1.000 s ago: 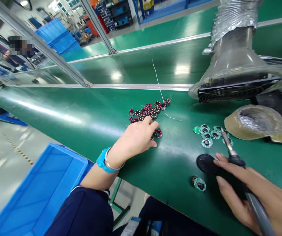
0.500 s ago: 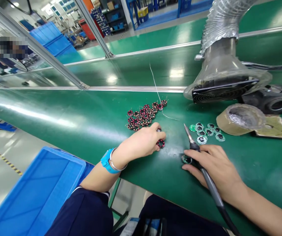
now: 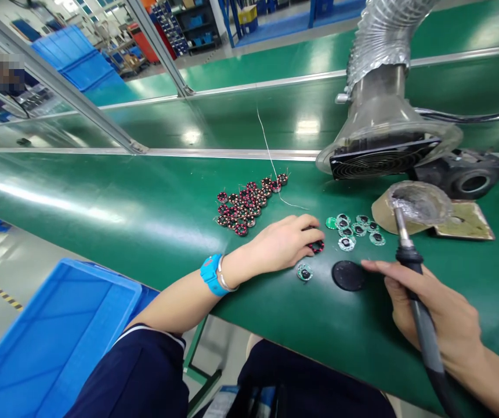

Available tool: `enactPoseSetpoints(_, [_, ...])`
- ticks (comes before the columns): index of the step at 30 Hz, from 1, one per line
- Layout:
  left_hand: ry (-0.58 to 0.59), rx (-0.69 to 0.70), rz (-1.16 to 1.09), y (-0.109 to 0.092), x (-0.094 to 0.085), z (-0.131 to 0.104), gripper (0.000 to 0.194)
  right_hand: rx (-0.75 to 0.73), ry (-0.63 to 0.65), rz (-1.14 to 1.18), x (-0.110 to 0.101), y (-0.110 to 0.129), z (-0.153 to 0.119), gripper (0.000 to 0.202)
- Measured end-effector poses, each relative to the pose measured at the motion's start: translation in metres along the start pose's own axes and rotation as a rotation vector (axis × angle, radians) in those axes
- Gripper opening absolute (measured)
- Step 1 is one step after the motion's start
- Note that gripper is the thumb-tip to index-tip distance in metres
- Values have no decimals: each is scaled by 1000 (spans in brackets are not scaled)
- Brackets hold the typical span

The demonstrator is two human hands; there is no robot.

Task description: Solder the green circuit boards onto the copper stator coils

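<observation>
My left hand point(image 3: 282, 244) has its fingers closed on a round wound coil point(image 3: 318, 247), red and black, held low over the green bench. Part of the coil is hidden by the fingertips. Just below that hand lies a small round circuit board point(image 3: 304, 272). My right hand point(image 3: 438, 316) grips a soldering iron point(image 3: 421, 307), whose metal tip points at the tan round holder point(image 3: 389, 212) with silvery stuff inside. A flat black disc point(image 3: 347, 275) rests by my right fingertip; whether they touch I cannot tell.
Several wound coils point(image 3: 245, 203) are heaped left of centre, a thin solder wire point(image 3: 269, 151) beside them. Several round boards point(image 3: 346, 244) lie before the holder. A fan hood point(image 3: 380, 136) on a foil duct hangs at the back right. A blue crate point(image 3: 58, 348) stands lower left.
My right hand has moved right, bringing the iron's tip over the tan holder. A round board now lies apart on the bench and the black disc shows. My left hand has shifted right with the coil.
</observation>
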State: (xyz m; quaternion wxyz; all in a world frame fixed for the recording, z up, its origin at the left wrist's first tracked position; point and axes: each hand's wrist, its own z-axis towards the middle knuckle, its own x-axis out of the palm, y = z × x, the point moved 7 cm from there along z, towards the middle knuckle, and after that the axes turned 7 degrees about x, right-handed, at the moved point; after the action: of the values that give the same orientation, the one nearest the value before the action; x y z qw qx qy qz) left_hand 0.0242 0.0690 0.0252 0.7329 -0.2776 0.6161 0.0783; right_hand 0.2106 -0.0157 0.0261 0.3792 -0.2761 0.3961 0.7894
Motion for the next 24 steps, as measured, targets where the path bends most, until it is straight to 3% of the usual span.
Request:
enactPoseSetpoints(3, [-26,69,-67,-6,-5,2,36,-4,-56,-41,-4,-1,0,15])
enactPoseSetpoints(7, [-158,17,-87,-15,-22,-7,31,42,-98,-54,-5,-2,5,13])
enactPoseSetpoints(9, [-87,58,-55,-28,-20,-10,36,57,-78,-31,-3,-4,6,14])
enactPoseSetpoints(11, [56,99,12,-37,-11,-13,29,68,-58,-7,-2,-6,6,14])
enactPoseSetpoints(15, [200,39,143,-31,-8,-22,11,88,-49,10,-1,-9,4,15])
enactPoseSetpoints(20, [102,-48,188,-27,-22,-15,20,55,-10,68,6,-3,5,15])
enactPoseSetpoints(24, [78,109,209,-43,-12,11,39,26,13,87,8,2,1,29])
